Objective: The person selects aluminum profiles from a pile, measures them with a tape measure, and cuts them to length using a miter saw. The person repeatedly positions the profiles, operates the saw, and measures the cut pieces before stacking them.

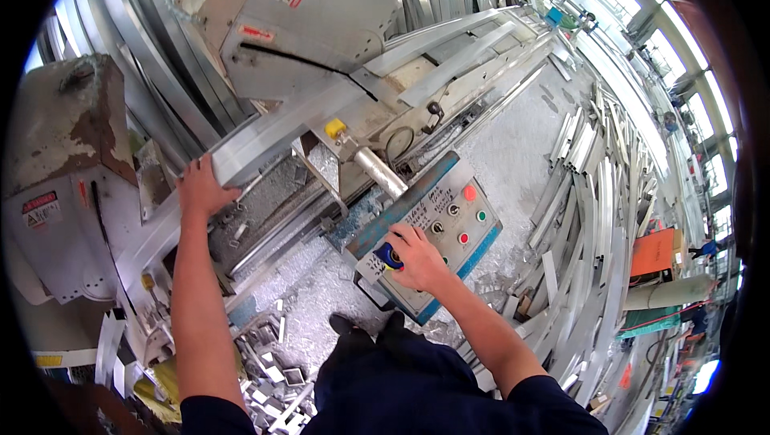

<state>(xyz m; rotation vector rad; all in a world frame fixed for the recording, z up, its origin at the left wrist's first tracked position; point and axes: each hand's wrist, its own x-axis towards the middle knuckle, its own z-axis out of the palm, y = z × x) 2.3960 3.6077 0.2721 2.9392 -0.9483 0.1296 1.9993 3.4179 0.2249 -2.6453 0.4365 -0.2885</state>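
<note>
A long silver aluminium profile (265,132) lies across the saw machine, passing beneath its guards. My left hand (205,188) holds its near edge, with fingers curled over the metal and thumb sticking out to the side. Over the control box (473,234), my right hand (417,260) is closed around a small round dark-blue and yellow tape measure (391,256), partly covered by my fingers. Red and green buttons and black knobs show on the panel beyond that hand. A metal cylinder with a yellow fitting (377,170) sits between the profile and the box.
Two worn saw guards, one at the upper middle (305,18) and one at the left (68,186), flank the work. Metal chips cover the floor. Offcuts (277,379) lie near my feet. Long profile scraps (585,194) pile up on the right, and upright profiles stand behind the machine.
</note>
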